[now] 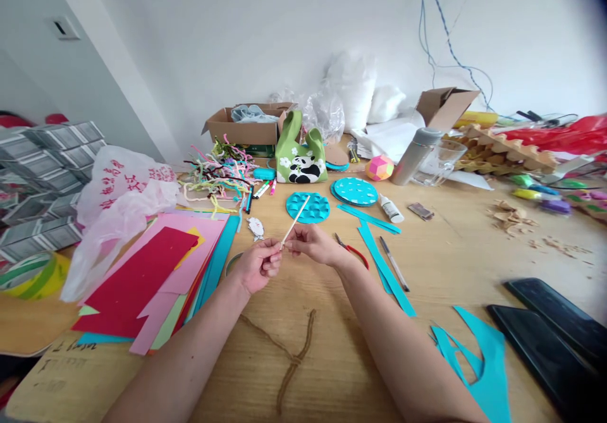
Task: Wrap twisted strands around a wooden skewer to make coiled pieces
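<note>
My left hand (258, 266) is closed, pinching the lower end of a thin cream stick (296, 218) that slants up to the right. Close beside it, the fingers of my right hand (313, 244) pinch the same end. Behind the stick's upper part lies a scalloped turquoise disc (318, 208). Brown fuzzy stems (296, 360), joined in a Y shape, rest on the table between my forearms. Red-handled scissors (359, 257) show partly behind my right wrist. A roll of tape or ring (232, 262) is mostly hidden by my left hand.
Coloured paper sheets (142, 277) are piled at left. Turquoise scraps (488, 360), a pen (393, 263) and two dark phones (540, 353) lie at right. Farther back stand a green panda bag (287, 157), a glue bottle (391, 208), a steel flask (416, 157) and fuzzy stems (222, 170).
</note>
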The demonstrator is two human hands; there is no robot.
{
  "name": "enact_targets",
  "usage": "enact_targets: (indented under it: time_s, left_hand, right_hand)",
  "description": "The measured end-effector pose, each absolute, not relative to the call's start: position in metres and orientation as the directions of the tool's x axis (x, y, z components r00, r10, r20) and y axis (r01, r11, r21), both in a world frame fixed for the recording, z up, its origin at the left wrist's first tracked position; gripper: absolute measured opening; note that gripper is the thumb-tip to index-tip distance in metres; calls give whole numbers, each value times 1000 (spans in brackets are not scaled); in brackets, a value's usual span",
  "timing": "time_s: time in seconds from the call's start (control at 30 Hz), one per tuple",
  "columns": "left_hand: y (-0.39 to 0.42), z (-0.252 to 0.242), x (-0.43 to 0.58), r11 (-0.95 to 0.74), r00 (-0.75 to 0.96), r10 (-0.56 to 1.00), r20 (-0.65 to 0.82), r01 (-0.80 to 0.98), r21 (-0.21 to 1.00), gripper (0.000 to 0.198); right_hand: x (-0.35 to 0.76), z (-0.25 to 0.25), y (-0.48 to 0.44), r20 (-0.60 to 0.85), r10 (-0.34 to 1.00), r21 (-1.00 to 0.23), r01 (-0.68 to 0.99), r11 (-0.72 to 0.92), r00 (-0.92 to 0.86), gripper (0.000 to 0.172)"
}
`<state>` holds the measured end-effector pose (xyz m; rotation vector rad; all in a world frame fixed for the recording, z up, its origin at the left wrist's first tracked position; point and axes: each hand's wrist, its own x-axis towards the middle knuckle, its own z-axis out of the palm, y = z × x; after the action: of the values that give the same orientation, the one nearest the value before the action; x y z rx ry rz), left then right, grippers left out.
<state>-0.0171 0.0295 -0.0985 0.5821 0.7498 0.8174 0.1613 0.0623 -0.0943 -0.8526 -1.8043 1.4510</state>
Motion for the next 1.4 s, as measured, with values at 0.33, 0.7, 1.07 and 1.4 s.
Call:
enact_targets:
  time_s: [0.33, 0.7, 1.07, 1.4]
  left_hand:
    - [29, -101, -13, 347, 227, 936, -270, -448, 824, 32]
    - [31, -105, -15, 501, 398, 860, -321, -532, 682, 22]
    - [26, -107, -9, 292, 220, 948, -230, -315, 903, 18]
    - [24, -116, -4, 55, 102, 994, -39, -162, 985, 19]
  right_hand:
    - [155, -94, 61, 68, 864, -998, -30, 62, -499, 38]
    - [147, -104, 64, 124, 886, -990, -1, 138, -446, 31]
    - [149, -107, 65, 104, 913, -984, 95, 153, -394, 24]
    - [145, -106, 64, 119, 910, -978, 110, 176, -396, 19]
